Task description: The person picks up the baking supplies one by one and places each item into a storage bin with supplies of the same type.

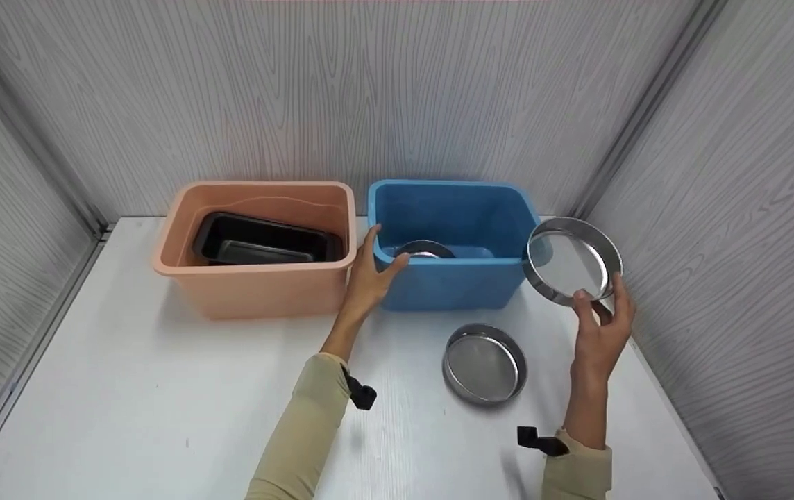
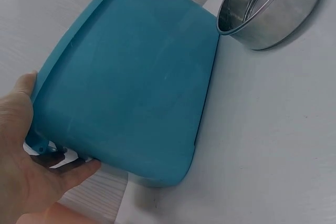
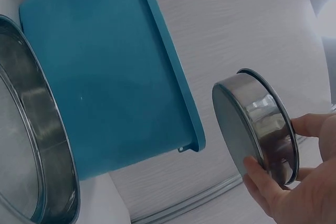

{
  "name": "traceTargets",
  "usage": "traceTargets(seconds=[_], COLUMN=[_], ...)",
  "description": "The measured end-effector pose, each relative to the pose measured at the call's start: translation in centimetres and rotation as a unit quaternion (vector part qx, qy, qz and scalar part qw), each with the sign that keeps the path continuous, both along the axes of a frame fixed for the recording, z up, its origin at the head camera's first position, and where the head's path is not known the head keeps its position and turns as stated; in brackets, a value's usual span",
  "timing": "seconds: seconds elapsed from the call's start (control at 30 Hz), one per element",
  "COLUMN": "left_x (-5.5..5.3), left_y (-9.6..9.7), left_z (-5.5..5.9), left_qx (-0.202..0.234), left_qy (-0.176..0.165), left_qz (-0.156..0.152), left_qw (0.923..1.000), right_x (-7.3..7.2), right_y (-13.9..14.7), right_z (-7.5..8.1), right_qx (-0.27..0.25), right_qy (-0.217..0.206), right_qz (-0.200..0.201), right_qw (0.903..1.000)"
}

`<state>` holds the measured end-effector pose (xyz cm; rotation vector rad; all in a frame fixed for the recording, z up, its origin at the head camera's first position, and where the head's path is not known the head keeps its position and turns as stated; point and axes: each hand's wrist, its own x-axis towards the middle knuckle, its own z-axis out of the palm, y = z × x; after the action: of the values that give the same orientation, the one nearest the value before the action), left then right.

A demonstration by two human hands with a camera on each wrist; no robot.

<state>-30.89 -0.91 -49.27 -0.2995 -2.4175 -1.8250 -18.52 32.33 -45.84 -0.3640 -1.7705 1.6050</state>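
A round metal sieve (image 1: 595,239) is pinched at its rim by my right hand (image 1: 602,340), raised beside the right end of the blue bin (image 1: 452,286). In the right wrist view this sieve (image 3: 262,124) tilts, with fingers and thumb on its edge. My left hand (image 1: 367,283) grips the bin's front left corner; in the left wrist view the hand (image 2: 26,182) wraps around the rim. A second sieve (image 1: 484,368) lies on the table in front of the bin. Inside the bin, the front wall partly hides another round metal piece (image 1: 425,246).
To the left stands an orange bin (image 1: 265,293) with a black loaf pan (image 1: 265,239) inside; whether more lies beneath it is hard to tell. The white table (image 1: 161,396) meets a grey wood-grain wall (image 1: 286,90) behind the bins, with panels on both sides.
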Motion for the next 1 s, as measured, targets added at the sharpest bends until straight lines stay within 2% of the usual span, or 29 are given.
traceTargets(seconds=[0.13, 0.2, 0.33, 0.63, 1.0], left_x=[0.0, 0.0, -0.1, -0.3, -0.2], left_y=[-0.2, -0.3, -0.4, -0.5, -0.4], left_z=[-0.2, -0.3, -0.2, -0.3, -0.3], left_qx=[0.003, 0.003, 0.007, 0.005, 0.010], left_qy=[-0.006, -0.007, -0.008, -0.010, -0.011], left_qz=[0.004, 0.005, 0.007, 0.018, 0.020], left_qw=[1.0000, 1.0000, 0.9999, 0.9998, 0.9997], right_x=[-0.2, -0.3, -1.3, -5.6, -7.4], right_y=[-1.9, -2.7, -3.6, -3.1, -3.9], right_z=[1.8, 2.5, 3.1, 1.3, 1.2], right_qx=[0.012, 0.002, -0.006, 0.029, 0.062], right_qy=[0.008, 0.009, 0.007, -0.002, -0.013], right_qz=[0.015, 0.029, 0.046, 0.060, 0.076], right_qw=[0.9998, 0.9995, 0.9989, 0.9978, 0.9951])
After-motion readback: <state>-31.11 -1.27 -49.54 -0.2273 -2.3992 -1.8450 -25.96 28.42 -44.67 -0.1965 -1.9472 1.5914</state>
